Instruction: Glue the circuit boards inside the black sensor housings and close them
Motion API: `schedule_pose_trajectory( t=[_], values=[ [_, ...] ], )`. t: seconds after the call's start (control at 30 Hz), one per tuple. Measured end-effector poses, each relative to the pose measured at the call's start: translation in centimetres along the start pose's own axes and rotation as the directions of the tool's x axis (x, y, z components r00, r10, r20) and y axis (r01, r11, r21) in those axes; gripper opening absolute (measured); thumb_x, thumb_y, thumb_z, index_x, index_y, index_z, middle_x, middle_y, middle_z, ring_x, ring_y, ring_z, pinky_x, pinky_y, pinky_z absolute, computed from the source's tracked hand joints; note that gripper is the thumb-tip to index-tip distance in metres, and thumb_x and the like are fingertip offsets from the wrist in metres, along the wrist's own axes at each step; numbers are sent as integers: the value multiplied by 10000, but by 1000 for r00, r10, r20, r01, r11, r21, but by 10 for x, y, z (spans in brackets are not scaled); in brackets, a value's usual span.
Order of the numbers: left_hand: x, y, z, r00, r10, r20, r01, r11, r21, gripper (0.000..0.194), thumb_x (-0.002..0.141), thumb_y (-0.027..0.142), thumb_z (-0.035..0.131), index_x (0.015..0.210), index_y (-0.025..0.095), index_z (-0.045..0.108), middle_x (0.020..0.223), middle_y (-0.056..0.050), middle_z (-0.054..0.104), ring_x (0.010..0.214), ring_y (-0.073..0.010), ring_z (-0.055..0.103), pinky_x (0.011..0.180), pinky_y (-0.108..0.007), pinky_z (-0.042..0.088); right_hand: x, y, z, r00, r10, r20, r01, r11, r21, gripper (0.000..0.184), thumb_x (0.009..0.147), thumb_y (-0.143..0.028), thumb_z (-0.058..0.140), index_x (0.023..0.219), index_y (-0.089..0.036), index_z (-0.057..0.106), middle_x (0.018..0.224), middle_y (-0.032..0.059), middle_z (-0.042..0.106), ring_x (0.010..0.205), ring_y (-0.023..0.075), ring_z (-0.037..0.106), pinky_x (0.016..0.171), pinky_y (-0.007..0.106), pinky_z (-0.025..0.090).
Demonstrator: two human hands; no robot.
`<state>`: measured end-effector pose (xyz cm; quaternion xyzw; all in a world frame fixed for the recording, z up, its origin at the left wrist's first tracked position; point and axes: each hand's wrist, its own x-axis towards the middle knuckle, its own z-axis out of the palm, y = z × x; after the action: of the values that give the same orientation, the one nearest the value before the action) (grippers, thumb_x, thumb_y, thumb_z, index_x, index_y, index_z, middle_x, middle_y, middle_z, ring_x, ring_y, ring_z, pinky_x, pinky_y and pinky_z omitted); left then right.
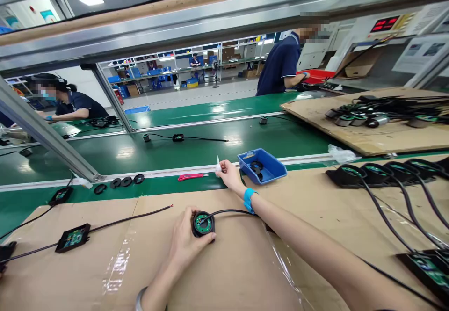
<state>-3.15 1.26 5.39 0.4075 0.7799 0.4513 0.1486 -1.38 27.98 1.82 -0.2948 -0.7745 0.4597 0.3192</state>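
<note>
My left hand (pixel 185 241) grips a round black housing (pixel 203 223) on the cardboard, fingers and thumb around its sides. Inside the housing sits a green ring-shaped circuit board, and a black cable (pixel 229 211) runs from it to the right, passing under my right forearm. My right hand (pixel 229 174) is stretched forward to the bench's far edge, its fingers closed on a small white object with a thin pointed tip (pixel 218 160); its kind is unclear. Close by that hand are a red utility knife (pixel 192 177) on the left and a blue bin (pixel 268 167) with black parts on the right.
Several black rings (pixel 125 181) lie along the metal rail. An open box with a circuit board (pixel 73 238) lies left. Several cabled housings (pixel 379 175) line the right side. Beyond is a green conveyor (pixel 196 152); a metal post (pixel 45 124) slants at left. Two co-workers are beyond.
</note>
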Motion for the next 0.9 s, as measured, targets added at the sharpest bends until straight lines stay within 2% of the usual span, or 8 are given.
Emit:
schedule_pose_trajectory(
  t=[0.17,0.27,0.43,0.57,0.67,0.77,0.83,0.9],
  values=[
    [-1,5,-3,999,35,38,-35,999,9,454,618,154,789,1025,236,604,1061,-30,683,1037,-260,621,917,-402,477,-11,-2,-4,997,-54,60,63,988,-143,271,953,-339,633,1140,-143,618,1091,64,656,957,197,656,855,410,565],
    [-2,0,-4,997,60,57,-60,998,-3,502,635,172,785,1099,234,601,1132,-51,675,1093,-272,617,957,-421,477,-20,-14,-22,992,-96,79,112,966,-234,322,950,-333,637,1212,-153,592,1161,80,641,1018,216,648,884,429,560],
    [-1,-12,-3,983,154,96,-155,988,8,472,738,205,713,1188,261,585,1206,-58,659,1130,-262,624,971,-416,488,-8,-36,-100,992,-109,66,127,876,-465,301,989,-349,570,1227,-167,586,1156,76,642,1009,203,645,886,413,553],
    [-2,-10,0,988,147,47,-150,987,56,374,733,240,737,1078,246,593,1095,-58,670,1041,-272,644,884,-408,521,14,-32,-153,990,45,131,57,729,-682,238,973,-361,599,1087,-156,642,1086,65,661,964,193,649,874,404,551],
    [-3,-7,0,991,128,31,-131,987,90,371,723,270,752,1051,237,584,1069,-65,663,1029,-286,642,873,-431,529,18,-19,-156,956,147,254,104,640,-762,245,954,-348,631,1101,-153,639,1102,66,657,961,192,652,855,395,561],
    [-3,-6,-2,995,89,54,-91,995,47,587,656,275,809,1186,234,559,1158,-90,649,1114,-307,624,947,-460,516,14,-11,-144,919,177,353,189,587,-787,247,949,-335,640,1115,-152,637,1121,66,655,994,202,649,879,413,557],
    [-2,-7,-6,995,83,54,-82,996,-17,756,632,326,840,1306,236,509,1255,-116,621,1194,-323,591,999,-475,494,10,-10,-139,915,173,365,216,555,-803,251,949,-331,639,1124,-152,635,1132,69,653,1010,207,646,892,423,552],
    [0,-9,-13,993,113,21,-111,991,-76,742,682,423,812,1332,229,510,1296,-136,609,1224,-327,576,1023,-485,477,7,-12,-139,927,151,343,217,530,-820,258,949,-334,638,1129,-148,631,1139,74,649,1016,211,644,897,429,549]
  ],
)
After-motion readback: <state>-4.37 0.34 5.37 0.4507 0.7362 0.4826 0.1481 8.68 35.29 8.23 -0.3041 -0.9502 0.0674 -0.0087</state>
